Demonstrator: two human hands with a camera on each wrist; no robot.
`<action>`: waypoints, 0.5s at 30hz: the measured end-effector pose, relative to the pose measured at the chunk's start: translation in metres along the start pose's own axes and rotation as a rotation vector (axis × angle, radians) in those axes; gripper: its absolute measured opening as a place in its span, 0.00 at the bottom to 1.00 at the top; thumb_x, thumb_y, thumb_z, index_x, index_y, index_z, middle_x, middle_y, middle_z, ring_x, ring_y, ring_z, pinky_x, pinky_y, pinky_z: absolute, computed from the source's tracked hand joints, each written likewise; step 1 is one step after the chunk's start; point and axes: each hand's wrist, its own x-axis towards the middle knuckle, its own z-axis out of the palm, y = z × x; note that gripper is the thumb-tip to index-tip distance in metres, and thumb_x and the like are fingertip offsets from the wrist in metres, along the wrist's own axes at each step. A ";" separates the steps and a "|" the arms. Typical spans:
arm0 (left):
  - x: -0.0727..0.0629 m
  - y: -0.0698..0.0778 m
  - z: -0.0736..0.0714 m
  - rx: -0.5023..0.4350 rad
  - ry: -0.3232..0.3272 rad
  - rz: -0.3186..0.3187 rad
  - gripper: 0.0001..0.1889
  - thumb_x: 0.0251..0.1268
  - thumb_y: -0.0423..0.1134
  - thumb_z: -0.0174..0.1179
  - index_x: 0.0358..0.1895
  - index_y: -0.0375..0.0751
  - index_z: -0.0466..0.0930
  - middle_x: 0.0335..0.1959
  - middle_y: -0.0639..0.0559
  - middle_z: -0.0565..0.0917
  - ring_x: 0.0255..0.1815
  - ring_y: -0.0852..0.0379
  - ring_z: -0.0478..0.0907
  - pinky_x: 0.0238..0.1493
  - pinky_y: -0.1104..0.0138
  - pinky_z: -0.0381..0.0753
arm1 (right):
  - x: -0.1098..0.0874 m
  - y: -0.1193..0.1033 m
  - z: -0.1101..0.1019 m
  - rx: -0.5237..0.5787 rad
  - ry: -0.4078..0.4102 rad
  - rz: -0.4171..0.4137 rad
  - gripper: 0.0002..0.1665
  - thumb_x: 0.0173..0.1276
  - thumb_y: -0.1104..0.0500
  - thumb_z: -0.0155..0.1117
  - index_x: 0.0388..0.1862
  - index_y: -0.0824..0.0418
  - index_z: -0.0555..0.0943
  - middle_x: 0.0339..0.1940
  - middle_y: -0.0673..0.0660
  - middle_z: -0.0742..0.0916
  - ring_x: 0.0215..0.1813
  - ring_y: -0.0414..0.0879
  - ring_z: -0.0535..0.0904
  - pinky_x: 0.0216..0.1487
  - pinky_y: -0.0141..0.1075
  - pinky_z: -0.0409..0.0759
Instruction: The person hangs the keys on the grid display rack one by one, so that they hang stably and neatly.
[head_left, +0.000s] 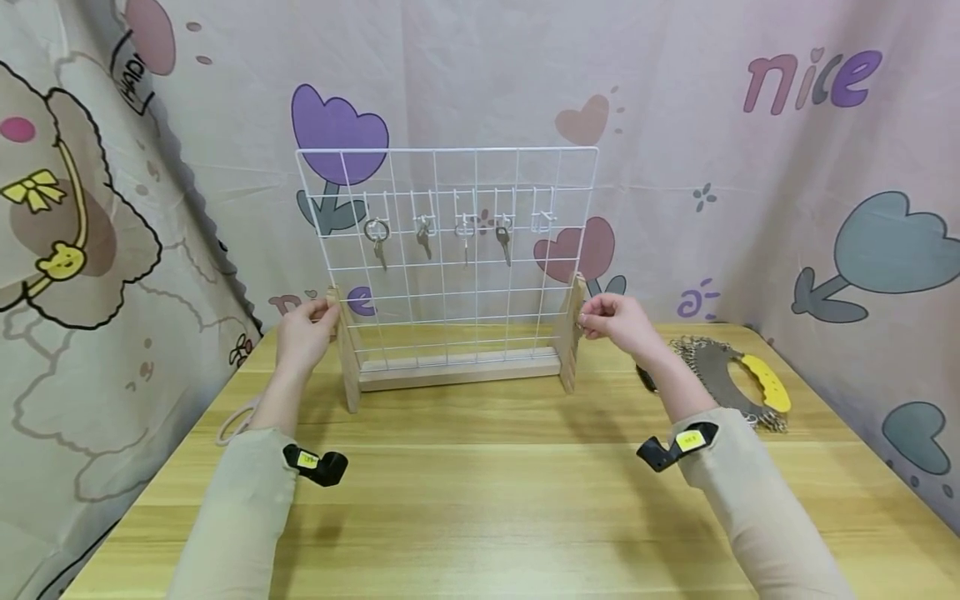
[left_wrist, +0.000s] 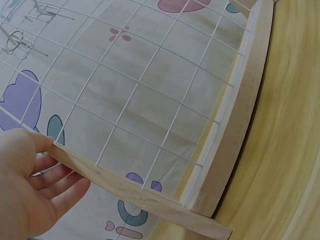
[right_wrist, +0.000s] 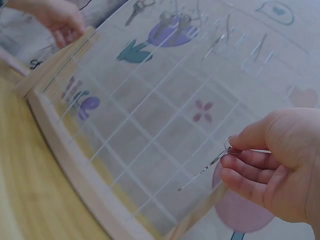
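Observation:
A white wire grid rack (head_left: 450,150) stands upright on the table between my hands, on a wooden base (head_left: 457,372). Keys such as the leftmost key (head_left: 379,247) and another key (head_left: 503,237) hang from white hooks along its upper part. The rightmost hook (head_left: 543,219) is bare. My left hand (head_left: 303,335) pinches the top of the left wooden side post (left_wrist: 120,185), thumb on the near face and fingers behind. Beside the right wooden side post (head_left: 568,350), my right hand (head_left: 621,321) pinches a key (right_wrist: 202,171) by its ring; the key points away from the fingertips.
At the right lies a grey curved plate with a yellow handle (head_left: 768,385) and many small metal pieces along its edge. A small black object (head_left: 646,378) lies near my right forearm. A pale pink loop (head_left: 234,422) shows beside my left forearm. Printed curtains (head_left: 660,167) hang behind the table.

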 end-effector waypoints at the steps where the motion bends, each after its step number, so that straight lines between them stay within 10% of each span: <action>1: 0.000 0.000 0.000 0.002 0.001 -0.001 0.27 0.71 0.48 0.46 0.64 0.29 0.65 0.54 0.35 0.74 0.51 0.45 0.74 0.39 0.78 0.80 | 0.002 -0.004 -0.001 0.007 0.004 0.003 0.10 0.66 0.66 0.57 0.40 0.76 0.73 0.27 0.56 0.79 0.29 0.40 0.77 0.36 0.33 0.83; 15: 0.001 0.000 0.001 -0.001 -0.007 -0.006 0.28 0.72 0.48 0.45 0.64 0.29 0.63 0.55 0.34 0.73 0.53 0.44 0.73 0.49 0.65 0.80 | 0.022 -0.051 -0.012 0.039 0.049 -0.114 0.09 0.66 0.67 0.58 0.39 0.76 0.74 0.25 0.52 0.81 0.28 0.41 0.77 0.30 0.27 0.81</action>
